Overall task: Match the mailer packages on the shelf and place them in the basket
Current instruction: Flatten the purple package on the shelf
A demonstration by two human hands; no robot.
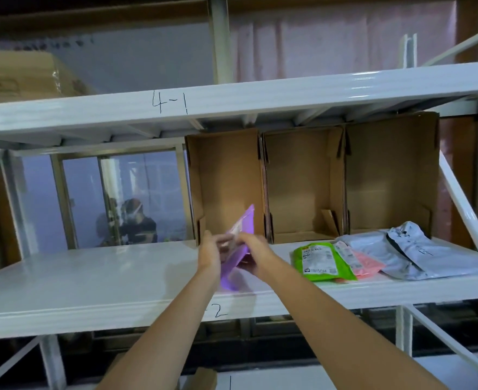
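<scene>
Both hands met at the centre of the frame, over the white shelf [91, 280]. The left hand [210, 253] and the right hand [253, 253] each gripped the purple mailer [236, 243], fingers curled round its edges from either side. The mailer stood up on the shelf, its long axis running from lower left to upper right, its top corner pointing up toward the open mouth of the left box [226, 181]. A pale label showed on its upper face, blurred beyond reading. Its lower end rested near the front edge of the shelf, throwing a violet sheen on the white paint.

To the right of centre, three more mailers lay flat on the same shelf. The green mailer [323, 261] lay nearest the hands, long axis running front to back and leaning a little left at the far end. Just beside it, partly under its right edge, lay the pink mailer [365, 263], slanting the same way. The grey mailer [417, 253] lay at the far right, broad and crumpled, overlapping the pink one's far end, its long axis running across the shelf.

Behind them stood three cardboard boxes side by side, open toward the viewer: the left box, the middle box [302, 187] and the right box [392, 175]. The upper shelf [260, 97] bore the handwritten mark "4-1". A taped carton [21, 77] sat on it at the upper left.
</scene>
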